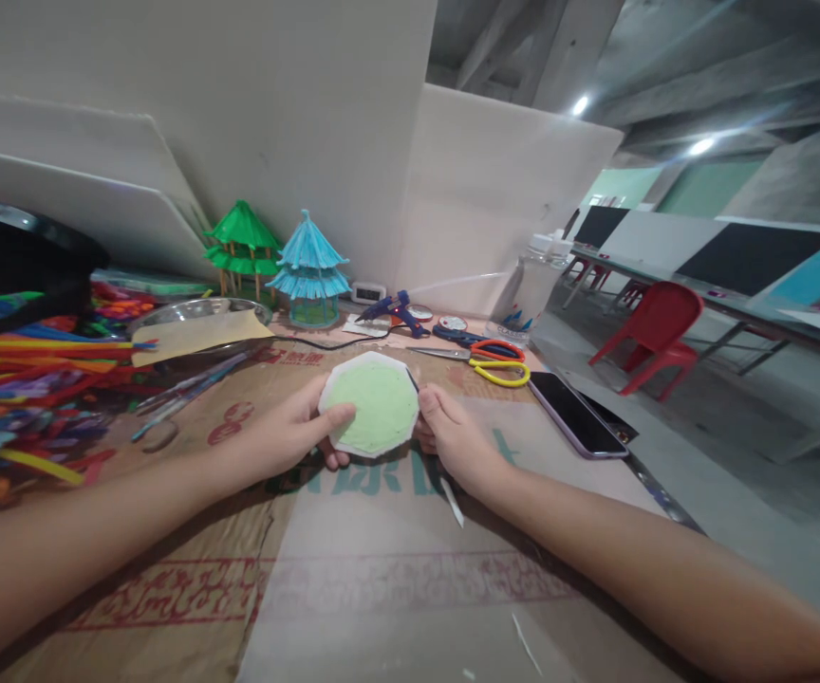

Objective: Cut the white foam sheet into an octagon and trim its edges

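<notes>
A light green octagonal disc [372,405] with a white rim is held up above the table. My left hand [314,423] grips its left side, thumb on the green face and fingers underneath. At its right edge, my right hand [453,429] is closed in a pinch on a thin dark strip or tool, too small to make out. A white sliver [452,503] sticks out below my right hand. Behind the disc lie scissors [499,363] with red and yellow handles and a blue glue gun [390,308].
Colourful pipe cleaners [18,398] fill the left side, near a metal bowl [203,311]. Green [243,242] and blue [307,270] model pavilions stand at the back. A phone [577,415] lies right, a clear bottle [524,285] behind it. A red chair [656,332] stands beyond.
</notes>
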`<state>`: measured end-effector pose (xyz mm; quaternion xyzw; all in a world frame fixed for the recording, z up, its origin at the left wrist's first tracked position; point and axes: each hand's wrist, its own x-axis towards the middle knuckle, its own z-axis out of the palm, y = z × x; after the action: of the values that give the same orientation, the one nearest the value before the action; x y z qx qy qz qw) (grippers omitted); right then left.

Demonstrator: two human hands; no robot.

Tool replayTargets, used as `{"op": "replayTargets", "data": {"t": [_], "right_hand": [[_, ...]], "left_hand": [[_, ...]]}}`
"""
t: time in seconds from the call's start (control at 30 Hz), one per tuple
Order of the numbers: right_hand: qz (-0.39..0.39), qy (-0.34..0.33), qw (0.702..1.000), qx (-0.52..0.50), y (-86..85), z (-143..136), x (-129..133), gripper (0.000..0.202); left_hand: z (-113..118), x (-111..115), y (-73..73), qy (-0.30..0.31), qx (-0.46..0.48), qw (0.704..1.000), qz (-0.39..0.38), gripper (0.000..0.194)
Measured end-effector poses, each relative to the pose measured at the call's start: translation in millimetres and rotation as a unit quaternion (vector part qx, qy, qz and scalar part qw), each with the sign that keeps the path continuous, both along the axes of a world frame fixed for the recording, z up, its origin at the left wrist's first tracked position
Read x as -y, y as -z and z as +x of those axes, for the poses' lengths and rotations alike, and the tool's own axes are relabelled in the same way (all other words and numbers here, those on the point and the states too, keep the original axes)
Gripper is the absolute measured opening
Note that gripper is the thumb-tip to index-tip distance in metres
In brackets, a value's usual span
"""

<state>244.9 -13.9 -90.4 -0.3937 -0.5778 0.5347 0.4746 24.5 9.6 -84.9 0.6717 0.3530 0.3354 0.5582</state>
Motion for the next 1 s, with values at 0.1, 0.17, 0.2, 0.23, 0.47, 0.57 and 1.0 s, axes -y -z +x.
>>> {"op": "replayTargets", "data": {"t": [0.1, 0.17, 0.2, 0.23, 0.47, 0.57, 1.0], "right_hand": [[-0.005, -0.001, 1.000, -0.005, -1.9, 0.0, 0.7, 0.054], [-0.019, -0.006, 1.000, -0.012, -3.7, -0.2, 1.7, 0.053], [-0.024, -0.007, 1.000, -0.013, -4.6, -0.4, 2.1, 0.053], [-0.028, -0.007, 0.999, -0.013, -5.5, -0.5, 2.5, 0.053], [-0.035, -0.015, 0.999, -0.026, -8.8, -1.6, 2.9, 0.055], [-0.033, -0.018, 0.999, -0.021, -9.1, -1.8, 2.2, 0.055], [-0.004, 0.004, 1.000, 0.004, 0.5, 0.4, -1.9, 0.053]], "left_hand": [[-0.4, -0.7, -1.4, 0.000, 0.000, 1.000, 0.001, 0.073], [-0.7, -1.1, -2.5, 0.000, 0.003, 1.000, 0.002, 0.073], [-0.7, -1.1, -3.0, -0.001, 0.007, 1.000, 0.001, 0.073], [-0.7, -1.0, -3.4, -0.001, 0.011, 1.000, 0.000, 0.073], [-0.4, 1.4, -3.9, 0.007, -0.014, 1.000, -0.018, 0.065], [-1.1, 1.2, -2.6, 0.005, -0.021, 1.000, -0.010, 0.063], [-0.4, -3.3, -1.7, -0.010, -0.013, 1.000, 0.009, 0.058]]}}
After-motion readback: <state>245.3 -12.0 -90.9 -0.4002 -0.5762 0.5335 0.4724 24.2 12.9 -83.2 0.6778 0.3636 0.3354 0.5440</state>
